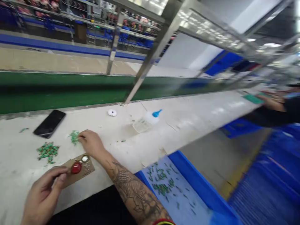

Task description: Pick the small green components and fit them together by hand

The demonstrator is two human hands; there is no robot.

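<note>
My left hand [45,193] is at the lower left, thumb and forefinger pinched at the edge of a brown card [76,179]. Whatever those fingertips hold is too small to make out. On the card sit a round red cap-like piece [76,167] and a small round whitish piece [84,158], beside scattered tiny bits. My right hand [91,143] reaches over the white table with its fingers closed together at a small pile of thin green pieces [74,137]; anything between the fingertips is hidden. A larger heap of green and brownish small parts [48,151] lies to the left.
Behind the piles lies a black phone [49,123]. A white oval object [112,112] and a clear bottle with a blue nozzle [146,121] are farther right. A blue bin [185,175] with green parts stands below the table edge. Another person's hand [273,103] is far right.
</note>
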